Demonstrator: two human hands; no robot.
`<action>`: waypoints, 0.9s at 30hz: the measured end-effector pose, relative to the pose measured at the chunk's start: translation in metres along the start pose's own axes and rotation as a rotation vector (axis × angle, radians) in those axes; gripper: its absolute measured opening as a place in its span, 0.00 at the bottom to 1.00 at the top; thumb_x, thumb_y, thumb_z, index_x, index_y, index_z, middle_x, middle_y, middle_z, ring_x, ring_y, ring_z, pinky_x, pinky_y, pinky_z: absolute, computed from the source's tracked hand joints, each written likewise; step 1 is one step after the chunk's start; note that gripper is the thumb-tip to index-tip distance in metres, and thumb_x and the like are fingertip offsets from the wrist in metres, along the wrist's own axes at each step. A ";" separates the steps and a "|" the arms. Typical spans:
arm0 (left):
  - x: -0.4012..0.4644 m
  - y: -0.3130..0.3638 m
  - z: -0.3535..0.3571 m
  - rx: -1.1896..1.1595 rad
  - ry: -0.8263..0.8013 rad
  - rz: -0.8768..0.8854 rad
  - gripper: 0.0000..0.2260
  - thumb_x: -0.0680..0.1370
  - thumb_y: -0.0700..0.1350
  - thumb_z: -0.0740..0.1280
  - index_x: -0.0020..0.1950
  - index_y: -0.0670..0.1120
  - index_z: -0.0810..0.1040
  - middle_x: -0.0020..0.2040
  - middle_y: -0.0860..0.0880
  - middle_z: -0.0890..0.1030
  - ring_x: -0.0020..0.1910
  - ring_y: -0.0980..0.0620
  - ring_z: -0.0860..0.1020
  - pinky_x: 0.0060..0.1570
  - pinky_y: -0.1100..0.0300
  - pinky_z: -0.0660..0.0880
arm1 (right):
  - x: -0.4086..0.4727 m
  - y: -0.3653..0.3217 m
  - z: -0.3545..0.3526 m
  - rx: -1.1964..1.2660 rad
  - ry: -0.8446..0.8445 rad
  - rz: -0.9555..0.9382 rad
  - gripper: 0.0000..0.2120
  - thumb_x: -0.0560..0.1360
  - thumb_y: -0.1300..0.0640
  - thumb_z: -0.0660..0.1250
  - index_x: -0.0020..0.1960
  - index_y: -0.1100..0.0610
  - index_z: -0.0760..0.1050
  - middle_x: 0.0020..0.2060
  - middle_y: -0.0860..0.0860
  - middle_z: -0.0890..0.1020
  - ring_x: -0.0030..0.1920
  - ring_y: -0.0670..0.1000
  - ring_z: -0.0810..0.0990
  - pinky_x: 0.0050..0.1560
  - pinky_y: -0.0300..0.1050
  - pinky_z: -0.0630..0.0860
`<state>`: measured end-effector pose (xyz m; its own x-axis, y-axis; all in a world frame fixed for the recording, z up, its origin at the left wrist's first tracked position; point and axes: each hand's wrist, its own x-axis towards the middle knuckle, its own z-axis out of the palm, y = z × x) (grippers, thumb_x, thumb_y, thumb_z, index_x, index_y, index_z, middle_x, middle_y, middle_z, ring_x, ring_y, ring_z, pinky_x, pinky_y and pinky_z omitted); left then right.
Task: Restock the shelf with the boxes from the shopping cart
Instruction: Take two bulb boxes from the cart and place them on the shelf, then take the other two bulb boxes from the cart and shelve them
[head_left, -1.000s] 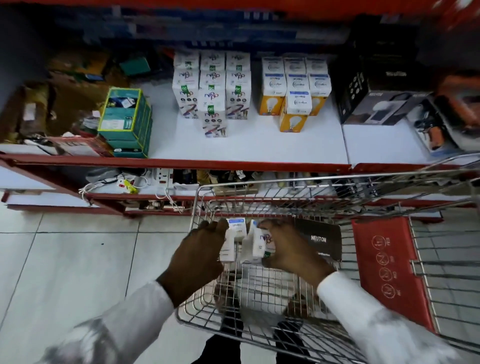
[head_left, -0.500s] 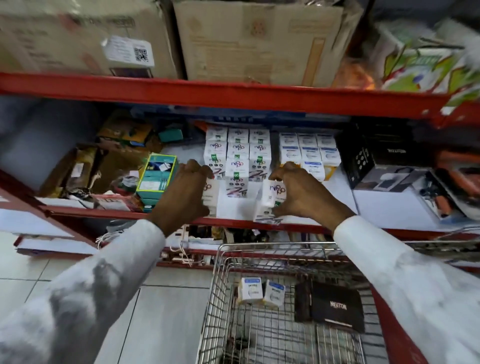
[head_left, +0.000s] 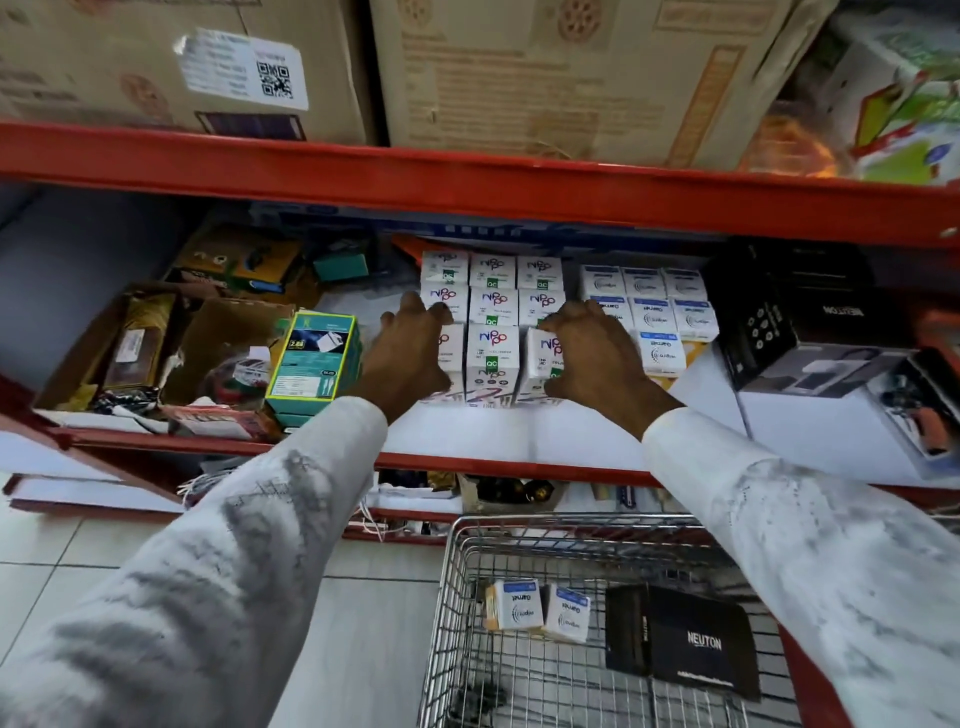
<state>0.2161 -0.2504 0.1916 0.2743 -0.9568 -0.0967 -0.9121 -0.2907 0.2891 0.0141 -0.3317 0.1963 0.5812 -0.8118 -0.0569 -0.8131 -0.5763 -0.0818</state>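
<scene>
White boxes with a purple logo (head_left: 492, 306) stand in stacked rows on the white shelf (head_left: 467, 434). My left hand (head_left: 410, 358) wraps the left front box (head_left: 451, 340) of that group. My right hand (head_left: 592, 358) grips the right front box (head_left: 543, 353). A third front box (head_left: 492, 358) stands between them. Both held boxes rest on the shelf in line with the row. Below, the wire shopping cart (head_left: 571, 521) holds two white-and-blue boxes (head_left: 514, 605) and a flat black box (head_left: 680, 639).
A teal box (head_left: 317, 358) stands left of my left hand, with cluttered cartons beyond it. White-and-blue bulb boxes (head_left: 660, 312) and a black box (head_left: 779, 317) sit to the right. Big cardboard cartons (head_left: 571, 67) fill the red-edged shelf above.
Both hands lifted white boxes out of the cart, carried them up to the shelf and pushed them back against the front of the stacked rows. The view tilted upward.
</scene>
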 end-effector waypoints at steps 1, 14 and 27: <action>0.003 0.000 0.001 -0.007 -0.003 -0.002 0.36 0.64 0.41 0.80 0.70 0.46 0.73 0.64 0.39 0.70 0.60 0.32 0.74 0.59 0.37 0.77 | 0.003 0.000 0.001 0.010 -0.002 -0.002 0.38 0.62 0.51 0.79 0.69 0.57 0.73 0.63 0.56 0.76 0.65 0.58 0.72 0.64 0.53 0.73; -0.033 0.005 0.016 0.042 0.031 0.063 0.33 0.71 0.42 0.74 0.75 0.47 0.69 0.71 0.40 0.69 0.66 0.34 0.70 0.62 0.40 0.75 | -0.030 0.006 0.017 0.093 0.065 -0.092 0.38 0.69 0.52 0.75 0.75 0.57 0.66 0.68 0.56 0.73 0.68 0.59 0.72 0.62 0.54 0.76; -0.192 0.062 0.186 -0.024 -0.308 0.228 0.26 0.74 0.52 0.67 0.72 0.49 0.69 0.71 0.44 0.70 0.72 0.40 0.67 0.68 0.46 0.70 | -0.238 0.024 0.150 0.221 -0.208 0.130 0.26 0.73 0.54 0.67 0.70 0.51 0.71 0.68 0.52 0.74 0.68 0.55 0.72 0.67 0.50 0.73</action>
<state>0.0505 -0.0829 0.0510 -0.0424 -0.9504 -0.3080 -0.9308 -0.0745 0.3578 -0.1389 -0.1384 0.0584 0.4856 -0.8278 -0.2808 -0.8673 -0.4160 -0.2736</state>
